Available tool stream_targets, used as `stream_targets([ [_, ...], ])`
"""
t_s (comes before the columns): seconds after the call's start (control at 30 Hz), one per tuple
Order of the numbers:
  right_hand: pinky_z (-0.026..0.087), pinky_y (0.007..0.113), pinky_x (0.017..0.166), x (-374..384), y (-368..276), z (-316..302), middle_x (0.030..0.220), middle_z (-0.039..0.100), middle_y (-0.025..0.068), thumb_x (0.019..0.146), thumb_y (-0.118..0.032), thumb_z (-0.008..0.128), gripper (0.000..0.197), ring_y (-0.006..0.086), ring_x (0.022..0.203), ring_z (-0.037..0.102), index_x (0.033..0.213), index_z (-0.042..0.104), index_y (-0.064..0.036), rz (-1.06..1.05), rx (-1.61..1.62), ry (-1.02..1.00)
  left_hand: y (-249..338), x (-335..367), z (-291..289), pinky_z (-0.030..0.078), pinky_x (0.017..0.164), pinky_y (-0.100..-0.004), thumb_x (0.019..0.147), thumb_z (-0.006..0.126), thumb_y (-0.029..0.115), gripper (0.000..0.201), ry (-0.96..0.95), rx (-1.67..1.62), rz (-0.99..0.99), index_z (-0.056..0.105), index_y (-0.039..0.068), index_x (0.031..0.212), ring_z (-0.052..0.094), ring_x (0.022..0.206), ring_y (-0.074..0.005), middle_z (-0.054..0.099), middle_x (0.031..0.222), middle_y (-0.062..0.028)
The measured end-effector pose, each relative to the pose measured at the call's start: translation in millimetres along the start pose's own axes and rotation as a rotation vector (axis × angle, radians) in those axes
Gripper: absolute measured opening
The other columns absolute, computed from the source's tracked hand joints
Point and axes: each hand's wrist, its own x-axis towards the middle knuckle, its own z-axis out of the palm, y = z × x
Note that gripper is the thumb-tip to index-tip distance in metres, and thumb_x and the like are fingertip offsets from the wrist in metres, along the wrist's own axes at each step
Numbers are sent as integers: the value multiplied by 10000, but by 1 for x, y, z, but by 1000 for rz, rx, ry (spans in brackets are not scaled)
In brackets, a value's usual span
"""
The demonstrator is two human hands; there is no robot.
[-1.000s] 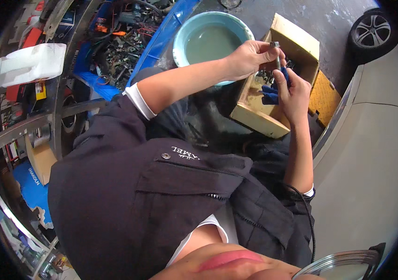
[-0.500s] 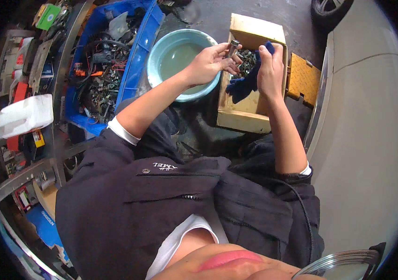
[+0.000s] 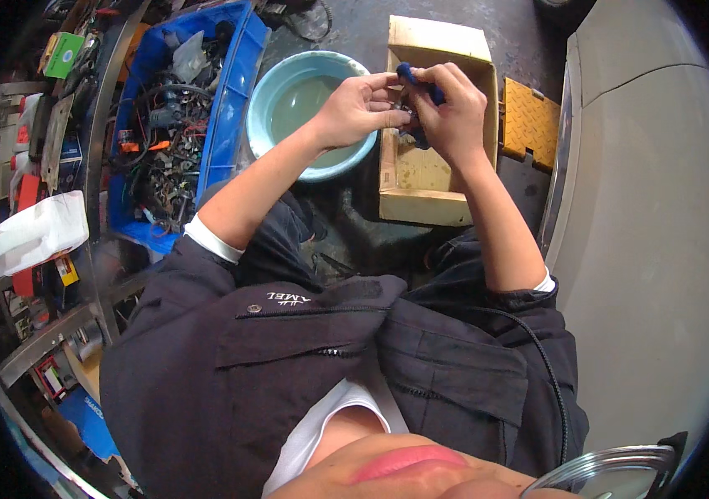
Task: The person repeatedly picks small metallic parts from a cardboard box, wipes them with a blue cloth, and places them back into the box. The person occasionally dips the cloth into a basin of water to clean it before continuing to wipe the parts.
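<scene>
My left hand [image 3: 359, 110] pinches a small bolt-like metal part [image 3: 405, 109], mostly covered by fingers and cloth. Against it my right hand [image 3: 454, 112] presses a dark blue cloth [image 3: 407, 73], bunched in its closed fingers. Both hands meet above an open cardboard box [image 3: 429, 209] with worn, stained sides. What lies in the far part of the box is largely hidden by the hands. To the left of the box stands a light blue basin [image 3: 257, 133] of cloudy water, below my left wrist.
A blue crate [image 3: 225, 125] full of cables and mixed parts stands left of the basin. Further left is a metal shelf [image 3: 105, 166] with a white plastic jug [image 3: 34, 233]. On the right are a yellow ribbed block [image 3: 529, 125] and a light-coloured car body [image 3: 646, 191].
My right hand has moved left and brought the cloth around the metal part, which stood exposed in my left fingers before. The whole view has shifted slightly.
</scene>
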Motion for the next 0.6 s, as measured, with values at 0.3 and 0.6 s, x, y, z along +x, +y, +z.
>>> stream_targets([
  [0.3, 562, 340, 702, 2, 1, 2, 887, 722, 141, 822, -106, 742, 200, 255, 799, 730, 1013, 717, -49, 172, 240, -44, 9, -5, -1, 528, 942, -289, 808, 795, 17, 818, 36, 230, 26, 355, -8, 1497, 639, 1017, -127, 670, 1139, -107],
  [0.6, 551, 333, 676, 2, 10, -11, 825, 703, 106, 827, -146, 759, 141, 240, 733, 708, 942, 773, -67, -27, 238, -350, 15, -4, -15, 561, 871, -310, 682, 885, 138, 827, 193, 787, 300, 517, 161, 1422, 669, 928, -127, 689, 1042, -62],
])
